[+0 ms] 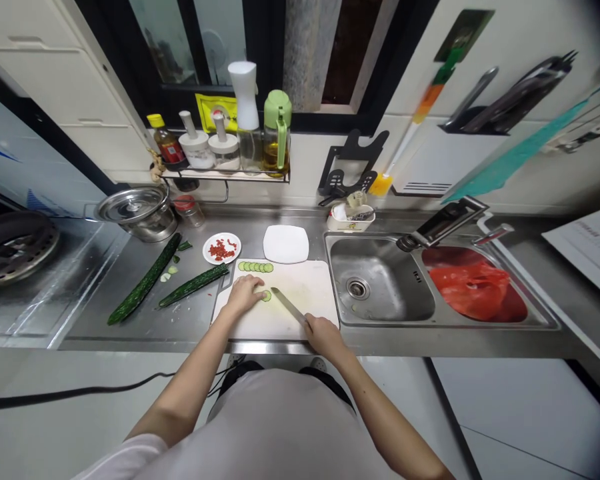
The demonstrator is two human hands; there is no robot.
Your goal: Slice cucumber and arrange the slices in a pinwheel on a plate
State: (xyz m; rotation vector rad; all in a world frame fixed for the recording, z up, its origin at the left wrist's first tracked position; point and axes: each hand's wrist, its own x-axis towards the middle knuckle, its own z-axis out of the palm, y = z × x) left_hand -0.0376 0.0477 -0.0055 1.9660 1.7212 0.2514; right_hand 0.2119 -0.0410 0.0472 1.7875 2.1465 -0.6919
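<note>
On the white cutting board (305, 280), my left hand (245, 295) curls its fingers and thumb at the edge of a round cucumber slice (267, 295). My right hand (324, 335) grips the handle of a kitchen knife (289, 306). The blade points up and left over the board, with its tip just right of that slice. Along the board's top left edge lies an overlapping row of cucumber slices (256, 267). Left of the board rest a cut cucumber (194, 285) and a longer cucumber (145, 280), with a few small trimmings between them.
Behind the board are a plate of chopped red pieces (211, 259) and a white dish (286, 244). A lidded steel pot (153, 223) stands back left, below a rack of seasoning bottles (220, 175). The double sink (380, 313) with a red plastic bag (473, 290) is on the right.
</note>
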